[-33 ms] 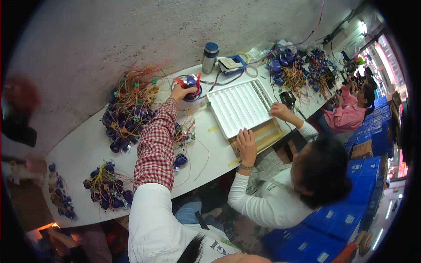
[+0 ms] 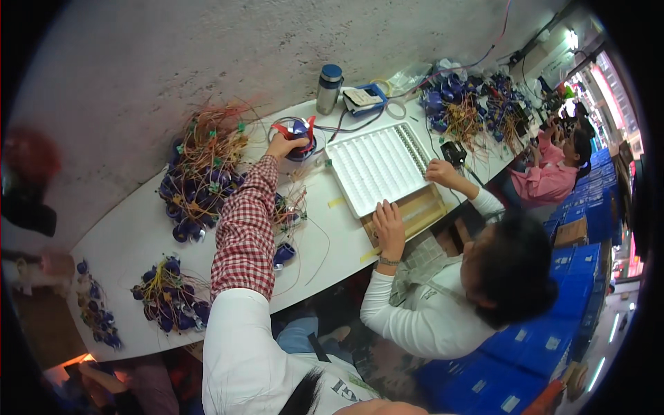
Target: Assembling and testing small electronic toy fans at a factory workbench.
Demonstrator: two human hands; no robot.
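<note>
My left hand (image 2: 286, 146), in a red-and-white checked sleeve cover, reaches to the far side of the white table. Its fingers are closed at a blue round piece with red prongs (image 2: 301, 131), which stands on the table; the grip itself is partly hidden. Left of this hand lies a big heap of blue round parts with thin orange and red wires (image 2: 207, 162). Below it are a few loose wired parts (image 2: 290, 211) and a single blue cup-shaped part (image 2: 283, 254), just right of my sleeve. My right hand does not show.
A co-worker in white (image 2: 443, 304) at my right has both hands on a white slotted tray (image 2: 377, 173). A bottle (image 2: 329, 90) and a blue box (image 2: 364, 100) stand by the wall. More wired parts (image 2: 173, 294) lie at left. Blue boxes (image 2: 539, 325) are stacked behind the co-worker.
</note>
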